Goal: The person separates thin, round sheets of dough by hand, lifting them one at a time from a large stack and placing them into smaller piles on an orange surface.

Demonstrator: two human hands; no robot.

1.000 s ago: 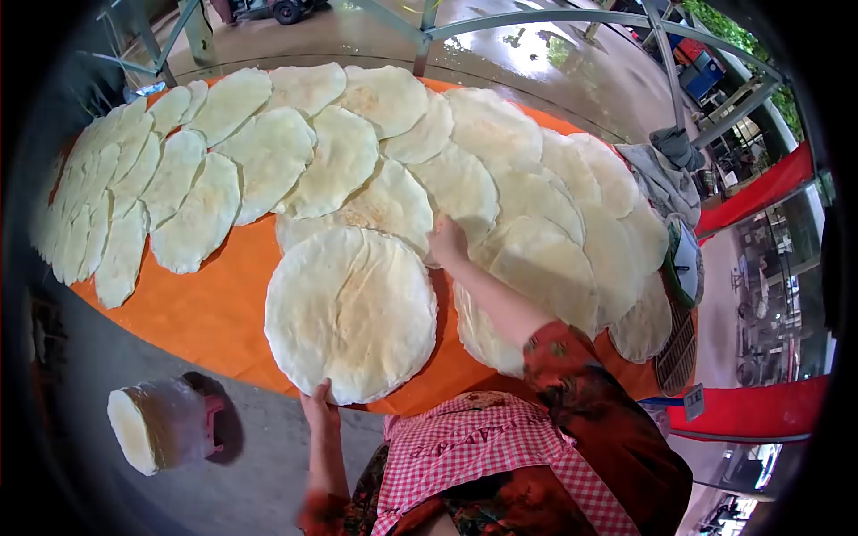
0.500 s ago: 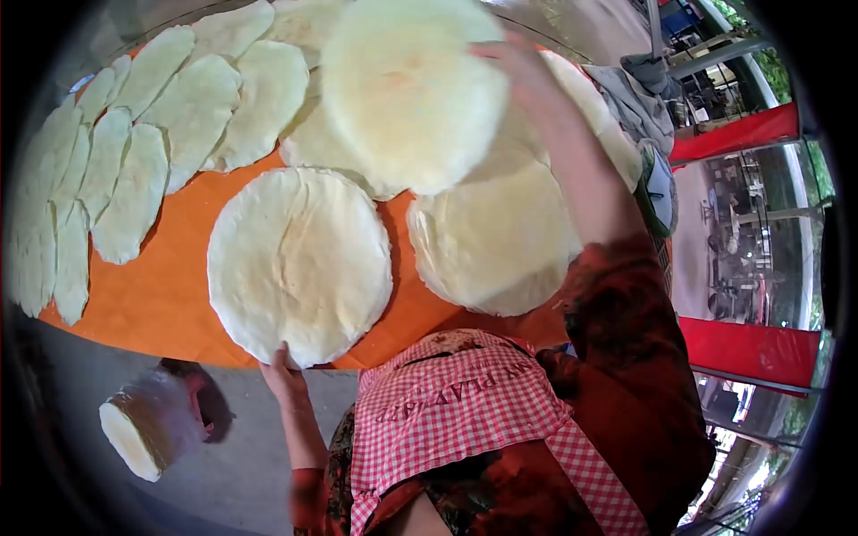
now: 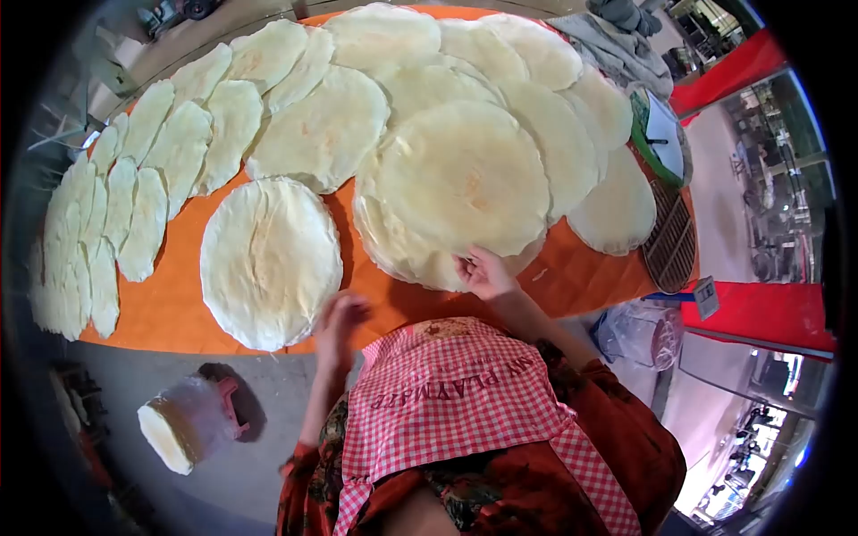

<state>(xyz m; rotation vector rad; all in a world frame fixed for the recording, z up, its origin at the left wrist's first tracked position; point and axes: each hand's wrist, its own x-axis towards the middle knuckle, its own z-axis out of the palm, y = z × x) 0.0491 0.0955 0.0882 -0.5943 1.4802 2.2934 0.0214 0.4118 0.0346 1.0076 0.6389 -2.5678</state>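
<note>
A round, thin flatbread (image 3: 460, 174) lies on top of a stack of flatbreads (image 3: 384, 237) on the right. My right hand (image 3: 485, 272) is at its near edge, fingers curled and pinched on the rim. To the left stands another stack of round flatbreads (image 3: 271, 263), whose top one has a crease down its middle. My left hand (image 3: 340, 323) is beside the lower right edge of this stack, its fingers smeared by motion.
Many overlapping flatbreads (image 3: 322, 125) spread over the orange tabletop (image 3: 170, 313). A dark rack (image 3: 670, 237) and a green-edged item (image 3: 657, 143) sit at the right end, grey cloth (image 3: 612, 49) behind. A plastic-wrapped flatbread stack (image 3: 179, 429) is below, left.
The flatbread my right hand held up now lies on the right stack, and that hand has come down to its near edge. My left hand has left the left stack's front edge, moving right.
</note>
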